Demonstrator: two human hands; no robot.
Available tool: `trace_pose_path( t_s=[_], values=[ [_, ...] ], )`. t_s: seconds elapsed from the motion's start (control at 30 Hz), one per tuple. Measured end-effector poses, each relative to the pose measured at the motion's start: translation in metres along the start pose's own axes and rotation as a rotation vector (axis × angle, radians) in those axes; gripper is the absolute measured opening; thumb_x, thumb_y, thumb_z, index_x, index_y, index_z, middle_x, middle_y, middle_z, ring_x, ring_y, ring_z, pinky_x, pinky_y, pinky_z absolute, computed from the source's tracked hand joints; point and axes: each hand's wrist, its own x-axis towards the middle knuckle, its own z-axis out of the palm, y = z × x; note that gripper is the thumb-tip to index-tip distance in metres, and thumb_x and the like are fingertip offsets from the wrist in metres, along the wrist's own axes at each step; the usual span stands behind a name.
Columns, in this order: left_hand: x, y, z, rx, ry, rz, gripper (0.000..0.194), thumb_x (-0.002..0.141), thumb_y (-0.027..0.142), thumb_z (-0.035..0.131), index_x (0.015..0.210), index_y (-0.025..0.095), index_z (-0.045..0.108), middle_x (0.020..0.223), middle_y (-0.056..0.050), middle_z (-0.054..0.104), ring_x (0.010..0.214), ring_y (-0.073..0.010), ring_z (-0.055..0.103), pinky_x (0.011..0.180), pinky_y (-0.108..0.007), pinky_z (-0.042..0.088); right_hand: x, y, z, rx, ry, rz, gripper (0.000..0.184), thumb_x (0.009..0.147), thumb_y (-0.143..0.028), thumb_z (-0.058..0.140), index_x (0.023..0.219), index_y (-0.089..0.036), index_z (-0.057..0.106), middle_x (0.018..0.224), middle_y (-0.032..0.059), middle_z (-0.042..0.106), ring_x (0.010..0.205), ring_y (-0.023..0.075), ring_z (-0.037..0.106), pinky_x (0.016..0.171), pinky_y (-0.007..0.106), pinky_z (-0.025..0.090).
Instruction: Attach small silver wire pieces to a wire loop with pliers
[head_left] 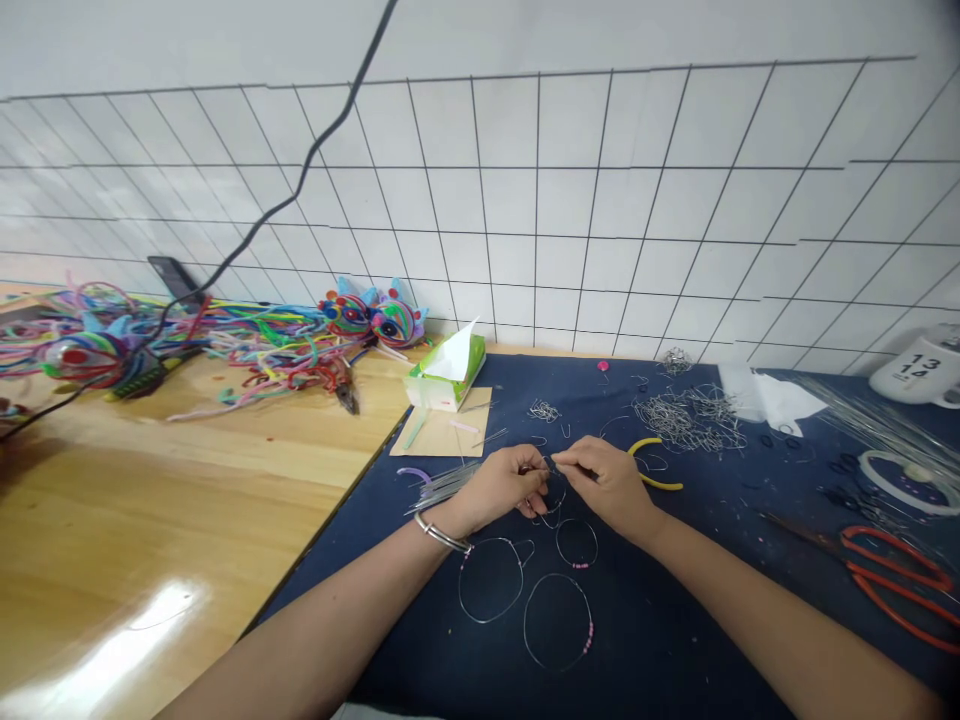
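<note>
Over the dark blue cloth, my left hand and my right hand come close together, each pinching a thin silvery wire. Part of this wire hangs in a loop below the fingers; its ends are hidden by them. Just under the hands lie three wire rings: a small ring, a larger ring with pink beads, and another ring to the left. Beside my right hand rests a yellow-handled tool, partly covered by that hand. A bundle of straight wires lies by my left wrist.
Bent wire pieces form a heap at the back right. Orange-handled scissors lie at right, with a white mug behind. A tissue box stands by cardboard. Colourful fuzzy strands cover the wooden table's back; a black cable crosses above.
</note>
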Motion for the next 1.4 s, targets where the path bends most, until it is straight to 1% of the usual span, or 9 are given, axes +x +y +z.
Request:
trace_pose_path(
  t_s=[0.37,0.6,0.73,0.8,0.93,1.03,1.13,1.27,1.4],
  values=[
    [-0.001,0.0,0.002,0.03,0.007,-0.013,0.017,0.078,0.032,0.051,0.081,0.015,0.049,0.069,-0.002,0.058,0.054,-0.0127,0.063,0.047,-0.024,0.052,-0.007,0.002,0.003,-0.271,-0.081,-0.105,0.02,0.082,-0.017,0.046,0.093,-0.02,0.063,0.082,0.0035,0.059,0.075,0.0116,0.055,0.067,0.023,0.043],
    [-0.002,0.0,0.003,0.043,-0.01,-0.015,0.019,0.077,0.033,0.051,0.08,0.015,0.049,0.067,-0.002,0.058,0.053,-0.0128,0.063,0.046,-0.023,0.051,-0.002,-0.002,-0.003,-0.319,-0.173,-0.14,0.023,0.083,-0.015,0.042,0.091,-0.019,0.062,0.082,0.0052,0.058,0.075,0.0125,0.053,0.067,0.023,0.042],
    [-0.002,0.001,0.002,0.066,-0.016,-0.021,0.017,0.078,0.032,0.05,0.079,0.014,0.05,0.067,-0.002,0.059,0.053,-0.0124,0.062,0.046,-0.022,0.05,0.0,-0.002,-0.005,-0.357,-0.271,-0.216,0.022,0.082,-0.012,0.042,0.083,-0.019,0.062,0.078,0.0054,0.057,0.078,0.0143,0.052,0.071,0.026,0.041],
    [-0.002,0.001,0.002,0.075,-0.021,-0.014,0.016,0.078,0.03,0.049,0.08,0.014,0.051,0.068,-0.003,0.059,0.054,-0.0125,0.063,0.046,-0.022,0.05,0.0,0.0,-0.004,-0.329,-0.282,-0.221,0.021,0.081,-0.012,0.043,0.082,-0.019,0.062,0.078,0.0053,0.058,0.079,0.0145,0.053,0.071,0.026,0.041],
    [-0.002,0.001,0.001,0.064,-0.031,-0.014,0.019,0.078,0.032,0.049,0.082,0.014,0.051,0.068,-0.003,0.059,0.054,-0.0122,0.062,0.046,-0.021,0.05,0.002,0.002,-0.004,-0.174,-0.215,-0.086,0.021,0.08,-0.013,0.045,0.086,-0.021,0.064,0.082,0.0033,0.06,0.079,0.0129,0.054,0.071,0.025,0.042],
    [-0.003,0.002,0.001,0.056,-0.041,-0.019,0.019,0.077,0.032,0.05,0.084,0.014,0.052,0.068,-0.002,0.059,0.053,-0.0122,0.062,0.046,-0.021,0.049,0.006,0.001,-0.005,-0.048,-0.173,0.029,0.019,0.079,-0.014,0.048,0.081,-0.021,0.065,0.076,0.0007,0.061,0.074,0.0116,0.055,0.069,0.024,0.042],
    [-0.003,0.004,0.0,0.034,-0.052,-0.025,0.021,0.077,0.031,0.05,0.088,0.015,0.054,0.07,-0.003,0.06,0.052,-0.0109,0.061,0.046,-0.021,0.048,0.008,-0.001,-0.007,0.051,-0.168,0.126,0.018,0.077,-0.015,0.049,0.078,-0.022,0.066,0.074,-0.0004,0.062,0.071,0.0107,0.055,0.067,0.023,0.042],
    [-0.003,0.003,-0.002,0.001,-0.049,-0.04,0.023,0.076,0.032,0.051,0.091,0.015,0.056,0.071,-0.002,0.061,0.048,-0.0083,0.058,0.043,-0.018,0.046,0.008,-0.001,-0.007,0.119,-0.172,0.247,0.016,0.075,-0.017,0.051,0.079,-0.021,0.066,0.076,-0.0009,0.063,0.07,0.0106,0.056,0.065,0.023,0.042],
    [-0.003,0.002,-0.001,0.02,-0.022,-0.037,0.021,0.076,0.032,0.051,0.087,0.015,0.056,0.07,-0.002,0.061,0.046,-0.0075,0.056,0.042,-0.018,0.044,0.006,0.001,-0.006,0.144,-0.172,0.299,0.016,0.074,-0.019,0.051,0.08,-0.02,0.066,0.076,-0.0009,0.064,0.069,0.0107,0.055,0.064,0.023,0.042]
  ],
)
